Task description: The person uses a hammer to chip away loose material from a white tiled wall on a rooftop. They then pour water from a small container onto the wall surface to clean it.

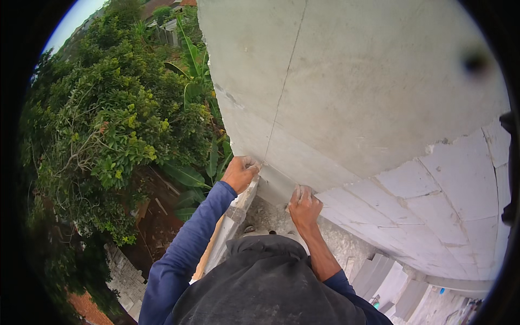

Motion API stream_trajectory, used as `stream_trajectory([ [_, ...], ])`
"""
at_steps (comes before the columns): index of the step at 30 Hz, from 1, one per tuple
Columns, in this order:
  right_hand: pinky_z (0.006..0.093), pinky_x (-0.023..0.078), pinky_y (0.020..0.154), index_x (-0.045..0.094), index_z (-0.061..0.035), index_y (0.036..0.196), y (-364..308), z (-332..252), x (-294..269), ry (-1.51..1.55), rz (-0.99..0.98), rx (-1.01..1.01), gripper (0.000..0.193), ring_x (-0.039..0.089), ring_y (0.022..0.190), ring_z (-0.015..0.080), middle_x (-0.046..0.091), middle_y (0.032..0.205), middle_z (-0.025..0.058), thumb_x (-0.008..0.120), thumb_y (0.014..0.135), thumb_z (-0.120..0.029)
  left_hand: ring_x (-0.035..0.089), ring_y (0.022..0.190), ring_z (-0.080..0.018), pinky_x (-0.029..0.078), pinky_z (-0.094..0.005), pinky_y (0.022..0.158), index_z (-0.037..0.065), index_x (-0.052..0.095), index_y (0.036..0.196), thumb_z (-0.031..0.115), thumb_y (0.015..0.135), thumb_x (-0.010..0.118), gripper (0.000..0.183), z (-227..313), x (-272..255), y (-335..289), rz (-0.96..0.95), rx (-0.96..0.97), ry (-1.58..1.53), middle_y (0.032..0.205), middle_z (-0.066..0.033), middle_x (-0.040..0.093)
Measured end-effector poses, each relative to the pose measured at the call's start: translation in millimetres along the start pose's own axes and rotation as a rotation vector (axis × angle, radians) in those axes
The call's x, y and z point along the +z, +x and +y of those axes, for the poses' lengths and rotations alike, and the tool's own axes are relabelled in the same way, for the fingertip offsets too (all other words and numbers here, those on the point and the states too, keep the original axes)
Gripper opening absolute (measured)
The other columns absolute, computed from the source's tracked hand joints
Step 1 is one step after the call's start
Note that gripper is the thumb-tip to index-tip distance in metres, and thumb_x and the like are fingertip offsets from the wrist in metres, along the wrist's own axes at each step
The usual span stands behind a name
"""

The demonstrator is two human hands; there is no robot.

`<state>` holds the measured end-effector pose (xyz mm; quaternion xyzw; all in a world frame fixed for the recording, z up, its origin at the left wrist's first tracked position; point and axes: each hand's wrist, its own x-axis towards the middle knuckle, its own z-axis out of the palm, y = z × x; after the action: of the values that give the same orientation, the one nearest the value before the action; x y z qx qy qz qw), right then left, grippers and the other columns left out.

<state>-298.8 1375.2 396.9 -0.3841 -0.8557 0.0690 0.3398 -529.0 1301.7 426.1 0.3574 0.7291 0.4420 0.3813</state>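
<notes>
With fingers curled, the left hand (242, 172) meets the dark line (285, 81), perhaps for alignment, the right hand (305, 205) bent nearby; whether either pinches anything is unclear.

The grey plastered wall (368, 81) spreads from the centre toward 12 and 2 o'clock, smooth with faint blotches, its edge roughly broken at 11 o'clock. Toward 3 o'clock the plaster stops at a ragged border, leaving the wall's pale blocks (436, 208) and joints bare. A thin dark line (285, 81) crosses the plaster almost straight, from just past 12 o'clock to the centre; whether mark or string cannot be told. Its lower end reaches the left hand (242, 172). The plaster's lower border reaches the right hand (305, 207), toward 4 o'clock.
</notes>
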Motion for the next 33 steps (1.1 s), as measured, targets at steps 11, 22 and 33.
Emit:
stream_trajectory([
  [11,0.0391,0.053,0.045,0.066,-0.0023,0.087,-1.0,9.7,-3.7,-0.034,0.018,-0.126,0.008,0.068,0.058,0.0296,0.068,0.084,0.0124,0.066,0.079,-0.005,0.058,0.064,-0.0174,0.047,-0.0341,0.063,-0.004,0.068,0.087,0.019,0.087,0.062,0.024,-4.4,12.5,7.3,0.135,0.068,-0.003,0.067,-0.0099,0.062],
  [22,0.0377,0.054,0.048,0.063,-0.0006,0.085,9.1,-3.8,-18.7,-0.102,0.073,-0.244,0.006,0.066,0.056,0.0302,0.063,0.066,0.0124,0.066,0.083,-0.004,0.052,0.064,-0.0106,0.043,-0.0302,0.059,-0.004,0.067,0.086,0.014,0.088,0.061,0.020,-0.3,19.2,4.5,0.157,0.094,-0.006,0.067,-0.0028,0.059],
  [33,0.0366,0.048,0.043,0.060,-0.0007,0.082,30.6,-15.5,-36.4,0.014,0.184,-0.234,0.008,0.060,0.048,0.0286,0.059,0.060,0.0117,0.067,0.082,-0.002,0.055,0.063,-0.0114,0.044,-0.0301,0.059,-0.007,0.067,0.088,0.013,0.087,0.060,0.021,1.2,19.5,2.9,0.179,0.136,-0.002,0.068,-0.0052,0.062],
])
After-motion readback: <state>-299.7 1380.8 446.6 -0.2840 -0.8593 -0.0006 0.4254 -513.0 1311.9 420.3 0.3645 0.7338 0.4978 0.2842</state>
